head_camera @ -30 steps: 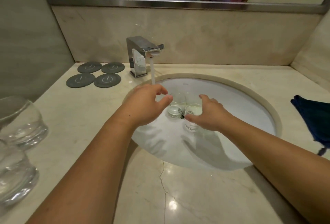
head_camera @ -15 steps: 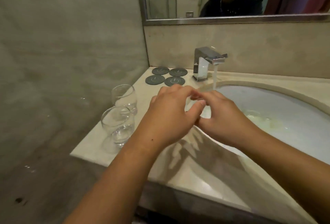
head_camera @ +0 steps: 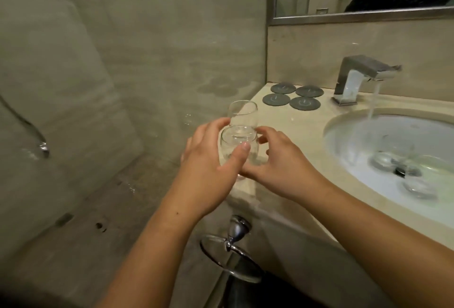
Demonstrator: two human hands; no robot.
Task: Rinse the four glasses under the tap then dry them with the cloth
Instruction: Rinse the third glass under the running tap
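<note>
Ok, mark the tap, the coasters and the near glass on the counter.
tap [head_camera: 368, 65]: head view, top of the spout.
coasters [head_camera: 304, 103]: head view, middle of the front right one.
near glass [head_camera: 233, 144]: head view, bowl below the rim.

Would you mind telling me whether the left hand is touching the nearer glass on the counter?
Touching. The head view shows the left hand wrapped round the nearer glass, with its thumb lying across the glass's front.

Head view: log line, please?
left hand grips near glass | right hand beside it, grip unclear | tap running | two glasses in sink
</note>
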